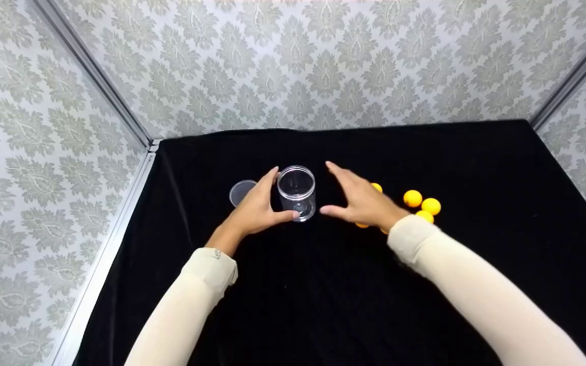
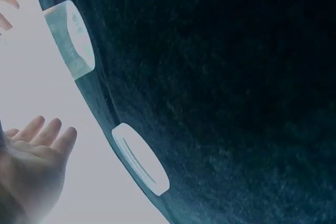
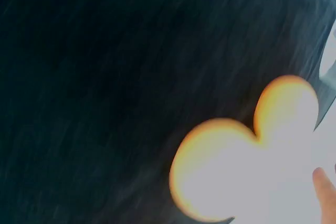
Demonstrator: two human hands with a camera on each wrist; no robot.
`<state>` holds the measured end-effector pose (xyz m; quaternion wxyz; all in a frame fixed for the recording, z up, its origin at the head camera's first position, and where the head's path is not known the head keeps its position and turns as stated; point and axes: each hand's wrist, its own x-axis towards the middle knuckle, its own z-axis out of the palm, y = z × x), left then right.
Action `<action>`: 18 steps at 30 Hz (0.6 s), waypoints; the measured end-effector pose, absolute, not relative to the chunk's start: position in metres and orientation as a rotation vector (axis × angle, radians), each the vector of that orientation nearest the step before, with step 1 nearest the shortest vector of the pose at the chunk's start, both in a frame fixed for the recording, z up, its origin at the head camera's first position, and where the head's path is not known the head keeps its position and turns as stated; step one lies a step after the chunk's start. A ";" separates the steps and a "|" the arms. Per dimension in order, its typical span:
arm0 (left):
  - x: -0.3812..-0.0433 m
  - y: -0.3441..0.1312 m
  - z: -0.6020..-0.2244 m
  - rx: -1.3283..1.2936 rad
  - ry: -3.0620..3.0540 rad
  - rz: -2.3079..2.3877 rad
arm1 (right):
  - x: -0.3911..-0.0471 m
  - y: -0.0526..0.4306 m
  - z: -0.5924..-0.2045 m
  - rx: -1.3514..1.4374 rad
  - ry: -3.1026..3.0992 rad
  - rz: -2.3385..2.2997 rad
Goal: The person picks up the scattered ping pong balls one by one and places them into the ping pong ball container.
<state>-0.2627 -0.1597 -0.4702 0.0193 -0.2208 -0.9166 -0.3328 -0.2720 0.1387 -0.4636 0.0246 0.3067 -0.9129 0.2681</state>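
Note:
A clear, open-topped jar (image 1: 297, 195) stands upright on the black cloth. Beside its left wall is my left hand (image 1: 259, 207), fingers extended and thumb overlapping the jar's lower front in the head view. The left wrist view shows that hand (image 2: 34, 166) with spread fingers and the jar (image 2: 71, 40) apart from it. To the jar's right, my right hand (image 1: 363, 199) faces it across a gap, thumb and fingers apart and nothing between them. A round translucent lid (image 1: 241, 192) lies left of the jar, partly covered by my left hand.
Several orange balls (image 1: 412, 198) lie on the black cloth (image 1: 323, 284) right of the jar, some partly hidden under my right hand and wrist. Patterned wall panels (image 1: 298, 66) stand behind and at the sides, with a metal rail (image 1: 105, 254) along the left edge.

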 end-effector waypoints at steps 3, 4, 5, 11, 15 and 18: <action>-0.262 -0.156 -0.474 -0.703 -2.813 -1.056 | -0.268 0.122 -0.471 0.969 -2.748 0.879; -0.262 -0.154 -0.475 -0.707 -2.803 -1.060 | -0.266 0.117 -0.473 0.970 -2.728 0.891; -0.261 -0.153 -0.476 -0.712 -2.792 -1.070 | -0.265 0.112 -0.474 0.973 -2.707 0.911; -0.260 -0.146 -0.480 -0.747 -2.709 -1.123 | -0.259 0.094 -0.479 0.935 -2.655 1.036; -0.260 -0.142 -0.481 -0.778 -2.655 -1.136 | -0.259 0.090 -0.480 0.863 -2.657 1.048; -0.259 -0.141 -0.480 -0.783 -2.651 -1.116 | -0.257 0.090 -0.480 0.841 -2.648 1.039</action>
